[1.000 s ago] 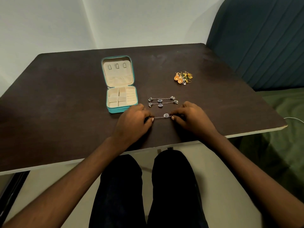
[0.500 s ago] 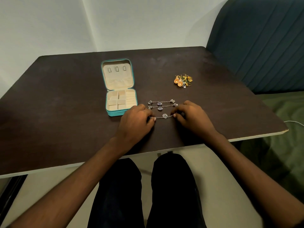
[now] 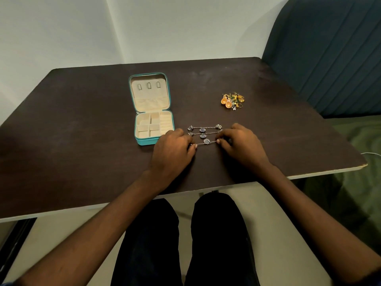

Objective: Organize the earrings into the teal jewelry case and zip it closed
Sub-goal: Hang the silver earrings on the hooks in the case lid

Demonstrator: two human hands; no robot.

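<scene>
The teal jewelry case [image 3: 144, 142] lies open on the dark table, its cream lid flat behind the divided tray. Right of it, three silver chain earrings with dark blue flower charms lie in parallel rows. My left hand [image 3: 173, 149] pinches the left end of the nearest chain earring [image 3: 206, 141], and my right hand [image 3: 240, 144] pinches its right end, holding it stretched on the table. The other two chain earrings [image 3: 203, 129] lie just beyond it, untouched. A small heap of orange and green earrings [image 3: 232, 101] sits farther back to the right.
The dark table [image 3: 82, 131] ends in a pale front edge near my knees. A teal upholstered seat back [image 3: 329, 58] stands at the right, with green fabric [image 3: 360, 141] below it. White walls meet in a corner behind the table.
Both hands have slid the nearest chain a little away from me, closer to the other two rows. Their grip is unchanged, and the camera has tilted slightly.
</scene>
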